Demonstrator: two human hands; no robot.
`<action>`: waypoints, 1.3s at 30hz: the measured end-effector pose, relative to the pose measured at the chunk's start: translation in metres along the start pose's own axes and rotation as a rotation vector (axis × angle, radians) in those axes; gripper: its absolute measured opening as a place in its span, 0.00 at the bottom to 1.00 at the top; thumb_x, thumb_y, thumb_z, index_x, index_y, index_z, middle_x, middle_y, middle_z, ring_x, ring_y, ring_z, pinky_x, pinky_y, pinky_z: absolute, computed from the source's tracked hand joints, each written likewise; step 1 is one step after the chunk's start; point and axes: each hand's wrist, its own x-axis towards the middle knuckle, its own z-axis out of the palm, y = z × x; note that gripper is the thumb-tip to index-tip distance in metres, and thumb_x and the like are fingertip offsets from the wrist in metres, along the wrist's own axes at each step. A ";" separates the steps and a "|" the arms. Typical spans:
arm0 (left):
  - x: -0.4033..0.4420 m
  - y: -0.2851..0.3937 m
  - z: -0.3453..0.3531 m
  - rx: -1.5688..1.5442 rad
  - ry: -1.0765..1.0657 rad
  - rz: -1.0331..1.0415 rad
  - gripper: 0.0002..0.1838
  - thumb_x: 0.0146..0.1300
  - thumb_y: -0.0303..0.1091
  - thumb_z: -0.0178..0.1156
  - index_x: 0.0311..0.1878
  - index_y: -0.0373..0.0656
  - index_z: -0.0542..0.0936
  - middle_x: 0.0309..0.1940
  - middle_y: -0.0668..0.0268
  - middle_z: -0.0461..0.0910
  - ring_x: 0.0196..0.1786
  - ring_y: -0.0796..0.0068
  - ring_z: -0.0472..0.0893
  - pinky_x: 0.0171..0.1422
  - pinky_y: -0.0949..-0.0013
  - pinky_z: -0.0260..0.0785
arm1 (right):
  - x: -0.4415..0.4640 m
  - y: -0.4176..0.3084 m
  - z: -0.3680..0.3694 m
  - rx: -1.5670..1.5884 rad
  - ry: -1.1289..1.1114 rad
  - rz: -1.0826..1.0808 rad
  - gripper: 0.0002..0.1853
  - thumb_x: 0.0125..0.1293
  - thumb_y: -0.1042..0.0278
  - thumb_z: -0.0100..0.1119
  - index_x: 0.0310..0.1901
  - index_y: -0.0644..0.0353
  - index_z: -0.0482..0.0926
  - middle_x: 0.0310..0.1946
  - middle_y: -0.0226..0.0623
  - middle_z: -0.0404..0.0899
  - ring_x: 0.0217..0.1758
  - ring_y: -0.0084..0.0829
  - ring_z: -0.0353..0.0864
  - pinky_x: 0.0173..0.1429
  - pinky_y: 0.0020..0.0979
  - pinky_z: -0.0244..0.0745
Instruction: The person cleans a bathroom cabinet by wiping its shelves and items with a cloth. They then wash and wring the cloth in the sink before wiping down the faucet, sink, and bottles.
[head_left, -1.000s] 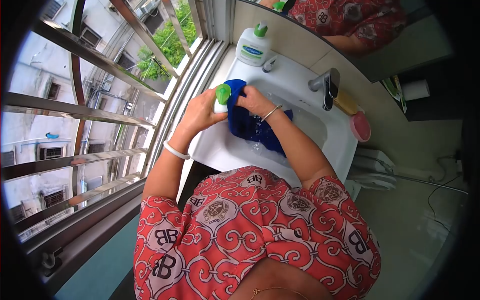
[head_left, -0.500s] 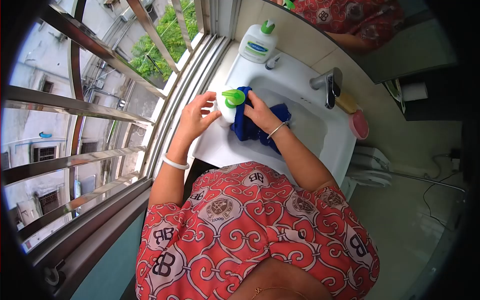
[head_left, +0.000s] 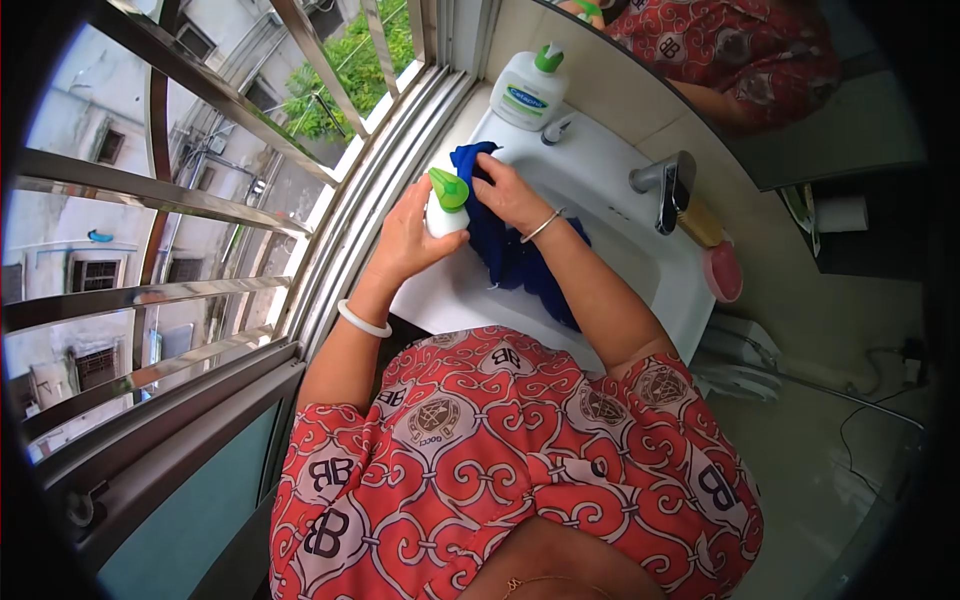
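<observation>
My left hand [head_left: 405,238] is wrapped around a white pump bottle [head_left: 446,218] with a green pump head [head_left: 449,190]. The bottle is over the sink's near left corner, and my palm and fingers cover part of it. Beside it, my right hand [head_left: 512,197] grips a dark blue cloth [head_left: 487,228] near its upper end. The cloth hangs close to the bottle; I cannot tell whether they touch. Its lower part spreads down into the white sink [head_left: 640,345], partly behind my right forearm.
A larger white bottle [head_left: 527,92] with a green top stands at the sink's back corner, near a small tube [head_left: 556,128]. A chrome faucet [head_left: 672,190], a yellow item [head_left: 700,224] and a pink dish [head_left: 723,272] line the back right. Barred window [head_left: 200,200] at left; mirror above.
My left hand, with fingers loosely at the bottle before, has closed around it and tilted it. My right hand has drawn the cloth's end upward, past the pump head.
</observation>
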 end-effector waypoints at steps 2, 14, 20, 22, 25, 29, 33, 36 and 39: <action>0.006 -0.006 -0.012 -0.163 -0.149 -0.031 0.35 0.40 0.40 0.68 0.54 0.39 0.69 0.42 0.53 0.74 0.46 0.52 0.75 0.51 0.59 0.68 | 0.007 -0.020 -0.009 0.052 -0.152 0.148 0.15 0.60 0.66 0.59 0.46 0.65 0.74 0.38 0.39 0.78 0.41 0.29 0.76 0.50 0.31 0.72; 0.002 0.032 -0.014 -0.042 -0.083 -0.102 0.45 0.40 0.35 0.63 0.65 0.41 0.56 0.48 0.47 0.73 0.53 0.49 0.75 0.57 0.59 0.67 | 0.015 -0.013 0.006 0.024 -0.141 0.039 0.15 0.60 0.61 0.57 0.39 0.65 0.80 0.30 0.38 0.81 0.34 0.25 0.78 0.43 0.28 0.72; -0.003 0.039 -0.004 0.050 0.032 -0.137 0.49 0.40 0.41 0.72 0.66 0.44 0.56 0.45 0.49 0.77 0.46 0.46 0.78 0.48 0.58 0.72 | 0.013 -0.011 0.015 0.179 -0.146 0.188 0.12 0.64 0.65 0.50 0.37 0.65 0.80 0.27 0.30 0.79 0.32 0.20 0.74 0.41 0.25 0.71; 0.000 0.033 -0.003 0.055 0.058 -0.094 0.45 0.40 0.39 0.71 0.64 0.45 0.60 0.43 0.50 0.78 0.42 0.46 0.78 0.43 0.57 0.73 | 0.020 0.004 0.011 0.246 -0.136 0.210 0.13 0.65 0.65 0.48 0.37 0.64 0.80 0.27 0.28 0.79 0.32 0.19 0.74 0.40 0.24 0.71; -0.004 0.020 -0.005 -0.079 0.124 -0.209 0.41 0.44 0.40 0.70 0.62 0.39 0.66 0.44 0.52 0.79 0.45 0.58 0.80 0.48 0.64 0.73 | 0.008 0.004 0.018 0.383 0.042 0.223 0.13 0.67 0.65 0.47 0.39 0.63 0.80 0.25 0.31 0.78 0.31 0.22 0.75 0.40 0.26 0.72; -0.003 -0.005 0.012 -0.790 0.318 -0.467 0.29 0.60 0.34 0.60 0.62 0.34 0.65 0.42 0.61 0.78 0.38 0.74 0.79 0.41 0.73 0.73 | -0.036 -0.039 0.037 -0.410 0.263 -0.253 0.14 0.61 0.65 0.52 0.48 0.57 0.77 0.48 0.48 0.72 0.52 0.44 0.72 0.55 0.38 0.67; 0.004 0.010 0.017 -1.018 0.340 -0.515 0.25 0.62 0.31 0.58 0.62 0.37 0.66 0.37 0.65 0.78 0.32 0.79 0.77 0.34 0.78 0.71 | -0.052 -0.062 0.039 -0.886 0.345 -0.482 0.21 0.54 0.66 0.55 0.50 0.61 0.72 0.51 0.53 0.67 0.54 0.55 0.65 0.62 0.48 0.58; 0.004 0.027 0.013 -0.943 0.266 -0.439 0.29 0.56 0.29 0.63 0.60 0.34 0.67 0.44 0.61 0.77 0.41 0.76 0.78 0.45 0.74 0.72 | -0.051 -0.046 0.015 -0.813 0.254 -0.154 0.18 0.58 0.62 0.53 0.48 0.59 0.74 0.52 0.50 0.69 0.56 0.50 0.67 0.60 0.47 0.61; 0.005 0.052 0.003 -0.758 0.153 -0.272 0.32 0.48 0.32 0.67 0.58 0.33 0.69 0.43 0.60 0.77 0.43 0.73 0.77 0.50 0.72 0.70 | -0.046 -0.016 -0.023 0.214 0.071 -0.008 0.18 0.67 0.61 0.44 0.49 0.65 0.75 0.41 0.44 0.80 0.42 0.44 0.80 0.48 0.33 0.74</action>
